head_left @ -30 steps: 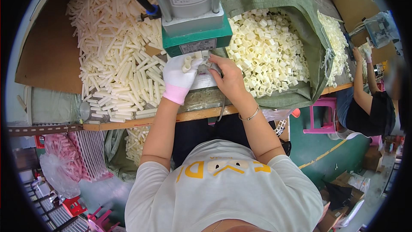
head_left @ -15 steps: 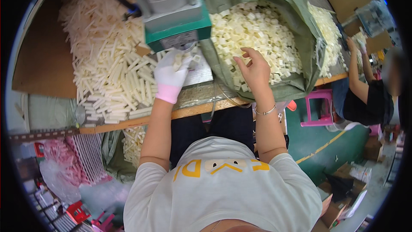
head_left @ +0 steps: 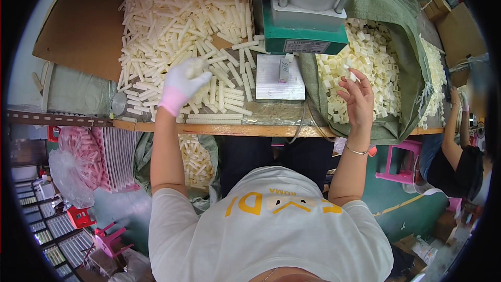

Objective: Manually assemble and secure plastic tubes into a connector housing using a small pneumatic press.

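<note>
Left hand [head_left: 183, 84], white glove with a pink cuff, is closed on a cream plastic tube [head_left: 194, 68] at the near edge of the pile of long tubes [head_left: 177, 26]. The tube's long axis runs roughly 7-to-1 o'clock; only its tip shows past the fingers.

Right hand [head_left: 357, 102] is bare, fingers loosely spread, thumb and forefinger pinching one short cut piece [head_left: 352, 75] over the heap of short pieces [head_left: 365, 68] in the green sack [head_left: 412, 36]. Hands are well apart, one on each side of the press.

Key relation: the grey base plate [head_left: 280, 77] under the green pneumatic press [head_left: 305, 18] sits between the hands, at about 3 o'clock from the left hand and 9–10 o'clock from the right. One small workpiece [head_left: 284, 69] stands upright on the plate, near the press body. The right hand looks a little nearer the plate than the left.

Counts: 1 press, 1 plate, 1 piece on the plate, 1 tube in the left hand, 1 cut piece in the right. Both loose stocks are too many to count.

Also there: a wooden bench edge [head_left: 219, 128], a second batch of tubes in a bag below the bench [head_left: 195, 159], a pink stool [head_left: 399, 159] at 4 o'clock, and another person's arm [head_left: 451, 125] at the far right rim.
</note>
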`<state>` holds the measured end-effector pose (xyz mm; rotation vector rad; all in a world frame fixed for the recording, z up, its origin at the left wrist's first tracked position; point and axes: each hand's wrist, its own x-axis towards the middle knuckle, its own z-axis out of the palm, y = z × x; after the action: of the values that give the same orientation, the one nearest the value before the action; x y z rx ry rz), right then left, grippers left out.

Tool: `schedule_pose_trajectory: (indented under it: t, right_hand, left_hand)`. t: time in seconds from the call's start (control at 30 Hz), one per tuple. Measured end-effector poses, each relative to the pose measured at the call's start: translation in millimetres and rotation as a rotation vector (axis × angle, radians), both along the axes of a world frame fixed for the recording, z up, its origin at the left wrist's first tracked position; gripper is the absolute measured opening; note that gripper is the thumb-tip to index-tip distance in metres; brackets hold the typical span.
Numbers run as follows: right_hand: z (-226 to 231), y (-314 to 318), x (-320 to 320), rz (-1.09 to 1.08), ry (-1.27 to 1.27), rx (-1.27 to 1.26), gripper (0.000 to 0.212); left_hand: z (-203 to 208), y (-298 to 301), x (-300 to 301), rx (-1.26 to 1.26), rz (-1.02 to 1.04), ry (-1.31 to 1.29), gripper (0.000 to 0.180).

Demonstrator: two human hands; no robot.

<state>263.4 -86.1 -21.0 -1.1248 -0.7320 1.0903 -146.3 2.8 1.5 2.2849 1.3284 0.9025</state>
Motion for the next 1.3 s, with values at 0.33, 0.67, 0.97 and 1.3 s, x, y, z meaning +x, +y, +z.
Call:
schedule_pose_trajectory:
  t: [0.33, 0.67, 0.97, 1.3]
  right_hand:
    - [-5, 25, -64, 0.196, -0.459, 0.203, 0.026]
    - [-2, 34, -85, 0.3, -0.277, 0.119, 0.032]
    - [-9, 38, -89, 0.271, 0.08, -0.159, 0.03]
    - [-13, 42, -92, 0.266, -0.491, -0.112, 0.028]
  left_hand:
    - [-9, 43, 36, 0.211, -0.341, 1.062, 0.014]
    - [13, -28, 105, -0.252, 0.175, -0.543, 0.018]
    - [5, -29, 129, -0.286, 0.149, -0.532, 0.015]
    - [-1, -16, 159, 0.032, 0.078, -0.12, 0.026]
